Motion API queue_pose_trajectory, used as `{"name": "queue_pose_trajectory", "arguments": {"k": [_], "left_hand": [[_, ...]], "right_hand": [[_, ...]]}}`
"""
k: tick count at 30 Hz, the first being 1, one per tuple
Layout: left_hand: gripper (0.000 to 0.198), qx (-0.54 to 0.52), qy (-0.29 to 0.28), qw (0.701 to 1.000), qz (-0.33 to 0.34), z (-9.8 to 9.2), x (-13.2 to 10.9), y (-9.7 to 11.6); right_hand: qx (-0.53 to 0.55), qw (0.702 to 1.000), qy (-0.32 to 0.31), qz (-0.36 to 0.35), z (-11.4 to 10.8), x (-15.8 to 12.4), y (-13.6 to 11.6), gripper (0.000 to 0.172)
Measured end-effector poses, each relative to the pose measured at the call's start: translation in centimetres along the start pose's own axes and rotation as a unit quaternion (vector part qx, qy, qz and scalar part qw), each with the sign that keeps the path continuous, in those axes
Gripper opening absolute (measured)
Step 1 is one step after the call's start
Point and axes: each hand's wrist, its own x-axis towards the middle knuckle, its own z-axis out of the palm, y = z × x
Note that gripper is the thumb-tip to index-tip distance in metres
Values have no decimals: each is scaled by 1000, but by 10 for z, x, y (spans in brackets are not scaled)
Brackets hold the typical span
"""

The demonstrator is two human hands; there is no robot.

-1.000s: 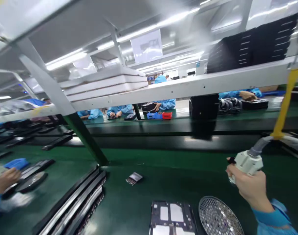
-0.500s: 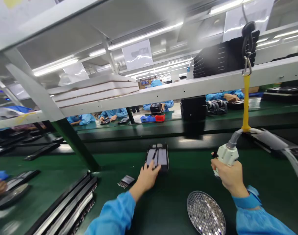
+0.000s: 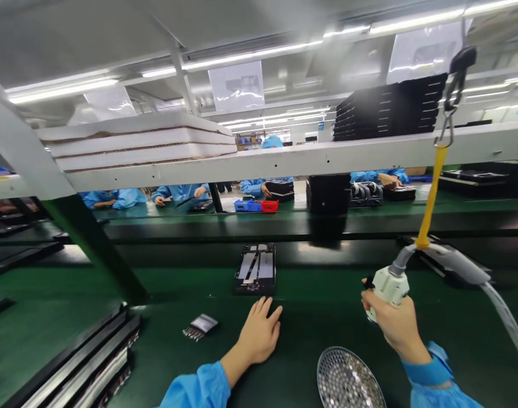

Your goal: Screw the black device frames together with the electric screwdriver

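Observation:
My left hand [image 3: 260, 331] is over the green bench, fingers stretched out and holding nothing. Just beyond its fingertips lies an uncovered tablet-like device [image 3: 255, 271], with pale panels showing in a black frame. A small piece with a silvery face and a fringe of strips [image 3: 200, 326] rests left of that hand. My right hand [image 3: 393, 323] is wrapped round a pale electric screwdriver [image 3: 387, 289], which hangs from a yellow strap [image 3: 432, 198]. Its tip is hidden from view. Below and left of the right hand is a round plate of screws [image 3: 348, 378].
Long dark strips [image 3: 84, 362] lie in a stack at lower left, near a green post [image 3: 100, 249]. A white shelf beam [image 3: 284, 163] crosses above, bearing white boxes [image 3: 144, 139] and black trays [image 3: 389, 110]. Several co-workers in blue sit across the line.
My left hand has drawn back from the device, which now lies apart from it. My right hand still grips the screwdriver. The camera view has shifted somewhat.

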Motion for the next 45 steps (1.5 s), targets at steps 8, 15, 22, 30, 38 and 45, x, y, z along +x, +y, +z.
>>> {"name": "queue_pose_trajectory", "arguments": {"k": [8, 15, 22, 30, 38, 45], "left_hand": [[45, -25, 41, 999, 16, 5, -1, -6], [45, -15, 80, 996, 35, 11, 0, -6], [43, -11, 93, 995, 37, 16, -2, -5], [37, 69, 165, 981, 77, 8, 3, -3], [44, -66, 93, 991, 77, 13, 13, 0], [43, -88, 98, 989, 70, 6, 11, 5]], "right_hand": [[-40, 999, -10, 15, 0, -2, 15, 34], [-39, 999, -11, 15, -2, 0, 18, 44], [-33, 999, -8, 21, -3, -4, 12, 45], [-9, 1000, 3, -6, 3, -2, 10, 38], [30, 993, -54, -97, 2, -20, -33, 26], [52, 983, -170, -36, 14, -73, -29, 24]]}}
